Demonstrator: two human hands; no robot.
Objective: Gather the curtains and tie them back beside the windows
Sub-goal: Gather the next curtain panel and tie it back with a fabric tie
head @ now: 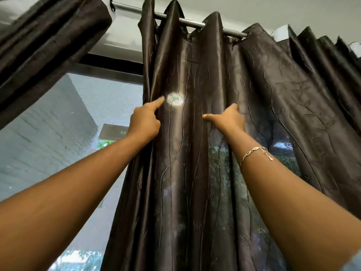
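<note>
A dark brown satin curtain (263,98) hangs in folds from a metal rod (193,22) across the right of the view. My left hand (145,120) is closed on its left edge, with the index finger stretched up along the cloth. My right hand (227,119) presses into a fold further right, thumb out to the left, fingers buried in the fabric. A second dark curtain (45,42) hangs bunched at the upper left.
Between the two curtains the window (82,133) shows a grey wall and some greenery outside. A dark window frame (109,67) runs across under the rod. A bright spot of sunlight (175,98) shines through the curtain. A bracelet (254,151) sits on my right wrist.
</note>
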